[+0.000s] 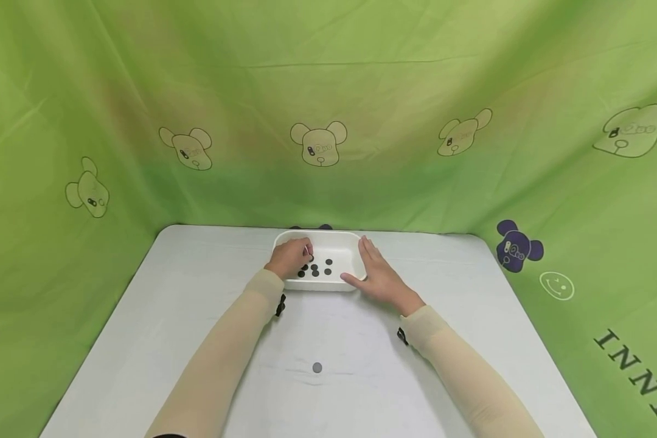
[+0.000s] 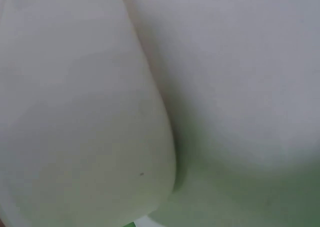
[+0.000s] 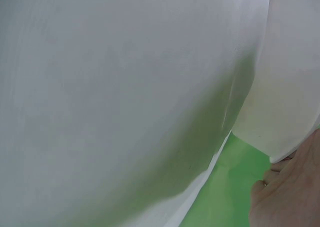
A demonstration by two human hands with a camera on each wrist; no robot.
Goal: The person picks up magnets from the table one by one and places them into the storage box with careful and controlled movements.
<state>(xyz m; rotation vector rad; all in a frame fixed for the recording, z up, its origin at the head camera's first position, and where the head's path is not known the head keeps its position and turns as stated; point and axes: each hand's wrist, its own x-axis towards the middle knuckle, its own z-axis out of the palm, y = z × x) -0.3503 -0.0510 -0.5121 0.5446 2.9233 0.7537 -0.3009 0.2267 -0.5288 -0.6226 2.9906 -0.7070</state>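
A white rectangular tray [image 1: 336, 241] stands at the far side of the table, with several small black discs [image 1: 328, 272] on its floor. My left hand [image 1: 290, 258] reaches over the tray's left side, thumb and fingers bent together, and pinches a black disc [image 1: 310, 258] at the fingertips. At the tray's right front corner, my right hand [image 1: 382, 280] rests against the rim with straight fingers, its thumb spread over the front edge. In the right wrist view its fingers [image 3: 274, 176] lie along the tray wall [image 3: 280, 97].
A single dark grey disc [image 1: 317, 367] lies on the white table [image 1: 361, 377], in front of the tray between the forearms. Green cloth [image 1: 317, 73] with bear drawings hangs behind the table and along both sides.
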